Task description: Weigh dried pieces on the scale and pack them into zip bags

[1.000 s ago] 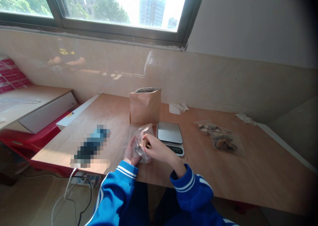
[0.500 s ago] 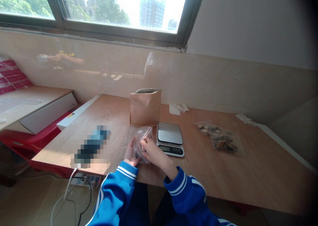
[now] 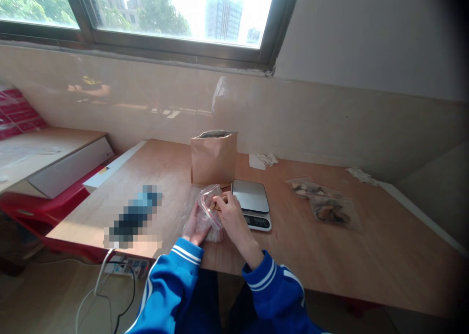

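Observation:
A small clear zip bag point(image 3: 207, 211) with a red seal strip stands on the wooden table point(image 3: 330, 256) near its front edge. My left hand point(image 3: 193, 230) cups the bag from its left side. My right hand point(image 3: 230, 211) pinches the bag's top edge, fingers closed together, and something small and brownish shows at the fingertips. A digital kitchen scale point(image 3: 251, 204) with a bare steel platform sits just right of my right hand. An open brown paper pouch point(image 3: 214, 157) stands upright behind the bag.
Two flat clear bags of dried pieces point(image 3: 324, 202) lie to the right on the table. Crumpled white paper point(image 3: 262, 159) sits by the wall. A blurred dark object point(image 3: 135, 215) lies at the left. A white box point(image 3: 66, 165) and red items stand beyond the left edge. Cables hang below.
My right hand rose from lower on the bag to its top edge, and the bag's mouth now stands higher. My left hand stays at the bag's side.

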Demonstrator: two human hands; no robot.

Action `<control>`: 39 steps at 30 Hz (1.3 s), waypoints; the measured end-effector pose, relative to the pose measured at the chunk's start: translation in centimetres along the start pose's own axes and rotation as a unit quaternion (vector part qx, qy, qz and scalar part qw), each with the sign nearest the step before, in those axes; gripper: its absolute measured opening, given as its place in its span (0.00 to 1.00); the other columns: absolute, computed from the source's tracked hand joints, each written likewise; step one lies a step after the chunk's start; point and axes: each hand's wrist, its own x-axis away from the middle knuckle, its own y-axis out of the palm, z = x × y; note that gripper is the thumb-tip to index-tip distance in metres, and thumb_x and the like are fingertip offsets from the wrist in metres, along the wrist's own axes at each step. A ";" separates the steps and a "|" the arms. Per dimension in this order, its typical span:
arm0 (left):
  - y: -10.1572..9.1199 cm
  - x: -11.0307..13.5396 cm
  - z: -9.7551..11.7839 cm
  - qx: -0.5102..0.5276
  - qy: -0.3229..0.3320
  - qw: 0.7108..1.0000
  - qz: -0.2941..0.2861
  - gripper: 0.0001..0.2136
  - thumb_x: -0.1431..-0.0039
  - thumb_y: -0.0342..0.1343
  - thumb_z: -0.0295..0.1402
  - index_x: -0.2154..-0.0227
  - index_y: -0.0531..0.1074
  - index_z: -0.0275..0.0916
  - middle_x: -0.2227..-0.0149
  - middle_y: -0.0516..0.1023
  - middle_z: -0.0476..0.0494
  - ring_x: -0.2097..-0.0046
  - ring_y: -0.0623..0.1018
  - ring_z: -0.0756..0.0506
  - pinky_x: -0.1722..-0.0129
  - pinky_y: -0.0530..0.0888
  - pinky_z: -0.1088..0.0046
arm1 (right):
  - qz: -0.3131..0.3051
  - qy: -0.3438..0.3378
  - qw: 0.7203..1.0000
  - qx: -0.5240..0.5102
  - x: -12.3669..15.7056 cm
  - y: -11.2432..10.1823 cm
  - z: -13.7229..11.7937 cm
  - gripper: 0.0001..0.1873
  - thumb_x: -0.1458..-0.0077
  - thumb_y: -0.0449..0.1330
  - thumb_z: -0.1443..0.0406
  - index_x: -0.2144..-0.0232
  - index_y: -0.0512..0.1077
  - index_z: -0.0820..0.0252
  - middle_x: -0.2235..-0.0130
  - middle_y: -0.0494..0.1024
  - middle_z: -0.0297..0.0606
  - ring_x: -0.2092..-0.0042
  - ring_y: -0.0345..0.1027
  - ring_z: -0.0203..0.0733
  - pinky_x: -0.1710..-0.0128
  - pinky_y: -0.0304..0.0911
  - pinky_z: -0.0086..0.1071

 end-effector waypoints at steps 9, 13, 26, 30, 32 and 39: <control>1.2 0.9 0.1 0.008 0.039 0.998 0.049 0.19 0.32 0.40 0.34 0.41 0.63 0.46 0.46 0.74 0.44 0.45 0.75 0.43 0.44 0.70 0.62 | 0.189 0.047 0.969 -0.153 -3.2 -3.2 1.1 0.06 0.39 0.53 0.66 0.59 0.68 0.56 0.57 0.65 0.42 0.55 0.66 0.45 0.51 0.64 0.40; 0.9 0.9 0.1 0.015 0.031 0.999 0.016 0.20 0.32 0.39 0.34 0.40 0.62 0.48 0.45 0.74 0.45 0.43 0.73 0.44 0.43 0.69 0.63 | 0.256 -0.013 0.957 -0.133 -8.8 -6.8 0.8 0.07 0.37 0.52 0.64 0.57 0.67 0.57 0.56 0.64 0.42 0.55 0.66 0.42 0.51 0.62 0.36; 0.4 0.6 0.2 0.025 0.025 0.999 0.000 0.21 0.33 0.41 0.33 0.38 0.60 0.47 0.45 0.75 0.43 0.45 0.74 0.44 0.45 0.70 0.63 | 0.104 -0.034 0.994 0.008 -18.2 -8.1 1.8 0.09 0.39 0.55 0.65 0.58 0.71 0.61 0.57 0.67 0.41 0.60 0.65 0.38 0.56 0.60 0.30; 0.8 0.6 0.2 0.003 0.026 0.999 0.042 0.19 0.33 0.41 0.33 0.42 0.66 0.45 0.48 0.77 0.45 0.47 0.76 0.44 0.48 0.72 0.66 | -0.015 -0.038 0.999 0.029 -18.0 -11.2 0.7 0.09 0.41 0.58 0.63 0.60 0.74 0.61 0.60 0.74 0.40 0.61 0.67 0.37 0.60 0.60 0.28; 1.0 0.7 0.3 -0.004 0.024 0.998 0.060 0.17 0.32 0.39 0.32 0.47 0.70 0.43 0.50 0.78 0.46 0.48 0.77 0.44 0.50 0.73 0.67 | -0.089 -0.030 0.994 0.050 -18.0 -12.8 -0.2 0.09 0.41 0.59 0.62 0.61 0.75 0.60 0.63 0.77 0.37 0.65 0.67 0.36 0.64 0.59 0.28; 1.3 0.8 0.3 -0.009 0.027 0.998 0.057 0.17 0.32 0.38 0.32 0.55 0.73 0.40 0.49 0.78 0.46 0.49 0.77 0.44 0.56 0.74 0.70 | -0.199 0.010 0.971 0.134 -16.9 -14.2 -2.5 0.18 0.45 0.61 0.50 0.66 0.77 0.60 0.74 0.75 0.35 0.75 0.66 0.35 0.72 0.59 0.28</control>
